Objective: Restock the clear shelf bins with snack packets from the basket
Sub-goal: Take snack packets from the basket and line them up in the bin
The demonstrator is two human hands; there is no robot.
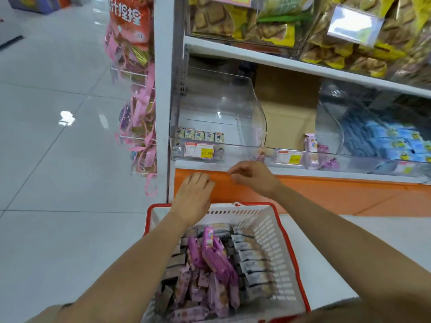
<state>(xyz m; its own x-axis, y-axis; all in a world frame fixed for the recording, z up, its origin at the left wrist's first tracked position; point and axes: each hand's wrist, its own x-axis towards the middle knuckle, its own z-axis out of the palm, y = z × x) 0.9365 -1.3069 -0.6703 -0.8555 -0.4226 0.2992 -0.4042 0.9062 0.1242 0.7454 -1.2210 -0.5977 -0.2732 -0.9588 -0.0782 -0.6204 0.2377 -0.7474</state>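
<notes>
Two bare hands hover in front of the orange base panel (326, 194) of a white shop shelf unit, above the far rim of a white, red-edged basket (270, 236) that stands on the floor. The left hand (193, 197) has its fingers relaxed and holds nothing. The right hand (253, 178), just below the shelf edge, has its fingers loosely bent with nothing visible in them.

The basket holds purple snack packets (214, 259) in a heap and beige packets (251, 257) stacked along its right side. On the lower shelf, the left clear bin (233, 108) is almost bare, with one row of small packets (200, 135) at its front behind a price tag (199, 150). A cardboard box (286, 113) sits beside it, then another clear bin (331, 120) with blue packets (391, 141). Bins on the shelf above are packed with yellow biscuit packets (256, 19). The floor (58, 159) is glossy pale tile, and pink-ribboned bags (140, 122) hang at the unit's end.
</notes>
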